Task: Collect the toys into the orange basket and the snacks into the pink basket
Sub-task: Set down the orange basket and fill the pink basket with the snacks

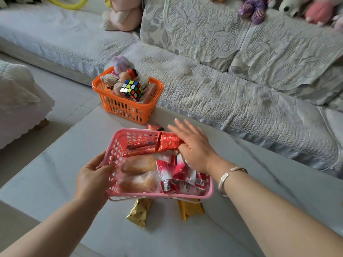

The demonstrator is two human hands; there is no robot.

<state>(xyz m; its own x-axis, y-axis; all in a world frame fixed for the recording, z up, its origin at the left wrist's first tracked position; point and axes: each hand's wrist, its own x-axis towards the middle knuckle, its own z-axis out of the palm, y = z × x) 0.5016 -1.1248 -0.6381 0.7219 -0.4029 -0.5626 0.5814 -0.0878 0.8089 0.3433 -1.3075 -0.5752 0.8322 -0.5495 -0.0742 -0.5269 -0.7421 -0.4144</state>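
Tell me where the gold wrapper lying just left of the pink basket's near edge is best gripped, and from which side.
Probably at its near, free end, coming from above on the person's side. The gold wrapper lies flat on the table, its far end tucked under the pink basket, so only the near crimped end is exposed for a pinch.

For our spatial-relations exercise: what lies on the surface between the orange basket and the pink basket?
In the head view, one red snack packet lies behind the pink basket, toward the orange basket; the rest is bare white surface.
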